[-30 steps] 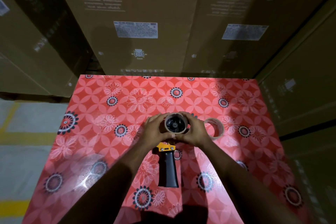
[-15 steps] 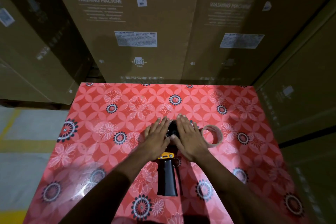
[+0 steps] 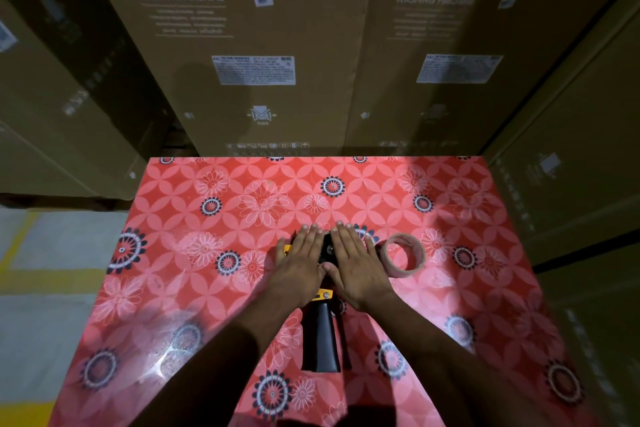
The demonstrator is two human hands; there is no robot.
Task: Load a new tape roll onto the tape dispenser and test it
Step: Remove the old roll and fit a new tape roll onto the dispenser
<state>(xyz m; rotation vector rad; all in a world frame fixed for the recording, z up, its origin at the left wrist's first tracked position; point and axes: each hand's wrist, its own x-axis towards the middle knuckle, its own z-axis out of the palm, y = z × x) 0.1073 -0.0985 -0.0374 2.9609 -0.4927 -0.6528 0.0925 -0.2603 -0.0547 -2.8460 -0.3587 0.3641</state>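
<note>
The tape dispenser (image 3: pixel 320 336) lies on its side in the middle of the red flowered table (image 3: pixel 194 291), black handle pointing toward me, yellow frame showing at its edges. My left hand (image 3: pixel 300 263) and my right hand (image 3: pixel 356 267) lie flat, palms down, side by side on the dispenser's head. Between them only the black hub (image 3: pixel 327 248) shows; the roll under my palms is hidden. A second tape ring (image 3: pixel 398 272), pale and thin-walled, lies on the table just right of my right hand.
Tall cardboard washing-machine boxes (image 3: pixel 256 45) stand against the table's far edge, and more boxes (image 3: pixel 571 184) close in on the right. On the left the table ends at a grey floor with yellow lines (image 3: pixel 41 274).
A second ago both hands cupped the roll around the hub from the sides. They have since flattened and now press palms down over the dispenser's head. The dispenser and the spare ring stayed put.
</note>
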